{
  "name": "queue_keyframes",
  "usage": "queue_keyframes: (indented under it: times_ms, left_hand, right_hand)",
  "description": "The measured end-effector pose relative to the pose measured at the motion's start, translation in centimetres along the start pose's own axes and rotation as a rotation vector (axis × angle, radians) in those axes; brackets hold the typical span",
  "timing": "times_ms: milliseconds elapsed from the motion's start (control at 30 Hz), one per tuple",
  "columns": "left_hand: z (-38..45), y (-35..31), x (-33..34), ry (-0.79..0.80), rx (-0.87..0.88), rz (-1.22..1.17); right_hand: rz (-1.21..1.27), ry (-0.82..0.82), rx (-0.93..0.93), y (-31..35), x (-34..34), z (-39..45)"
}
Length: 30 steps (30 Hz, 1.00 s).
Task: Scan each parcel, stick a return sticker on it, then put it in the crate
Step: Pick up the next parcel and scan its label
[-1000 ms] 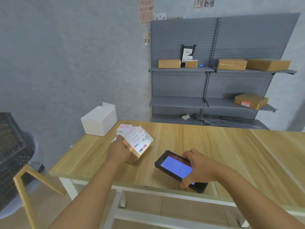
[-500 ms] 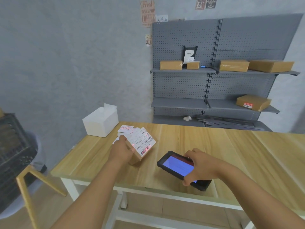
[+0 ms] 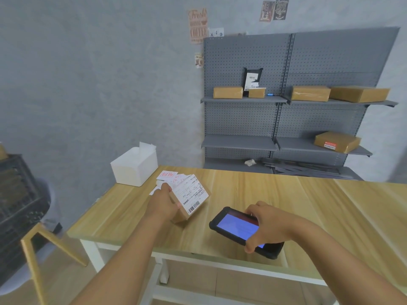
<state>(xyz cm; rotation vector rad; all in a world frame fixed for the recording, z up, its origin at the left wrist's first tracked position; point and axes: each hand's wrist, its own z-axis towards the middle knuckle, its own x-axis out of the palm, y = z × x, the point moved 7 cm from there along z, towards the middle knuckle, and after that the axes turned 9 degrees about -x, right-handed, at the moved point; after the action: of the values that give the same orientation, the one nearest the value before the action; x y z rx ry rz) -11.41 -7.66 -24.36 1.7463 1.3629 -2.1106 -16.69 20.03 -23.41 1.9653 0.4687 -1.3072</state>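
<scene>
Head view: scanning is judged under way, the parcel [image 3: 189, 200] being gripped by the left hand [image 3: 163, 205] on the bench [image 3: 286, 201] and the scanner [image 3: 239, 230] by the right hand [image 3: 272, 227]; a sticker [image 3: 166, 175] is needed next.

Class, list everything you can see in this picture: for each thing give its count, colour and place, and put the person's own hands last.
parcel: 1, brown with a white barcode label, tilted on the table, held.
scanner: 1, black with a blue screen, over the table's near edge.
return stickers: a small pile, white with red print, on the table behind the parcel.
white box: 1, at the table's far left corner.
table: 1, light wood top, white legs.
shelf parcels: 5, brown, on the grey shelving by the wall.
crate: 1, black, at the left edge.
wall signs: several, on the grey wall.
left hand: grips the parcel.
right hand: holds the scanner.
</scene>
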Motion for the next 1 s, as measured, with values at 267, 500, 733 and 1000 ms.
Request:
queue_keyframes:
  times_ms: [267,500,733,1000]
  left_hand:
    - [0.0,1.9,1.3,0.192,-0.17,-0.188]
    - [-1.9,2.9,2.9,0.374,-0.26,-0.31]
    - [-2.7,2.7,2.8,0.407,-0.182,-0.276]
    - [-0.3,2.8,2.1,0.621,-0.151,-0.109]
  right_hand:
    - [0.154,-0.115,0.107,-2.8,1.4,-0.1]
    - [0.276,-0.239,0.219,-4.8,3.7,1.4]
    - [0.209,-0.299,0.291,-5.4,5.9,3.5]
    - [-0.038,-0.058,0.353,-5.2,5.1,7.0]
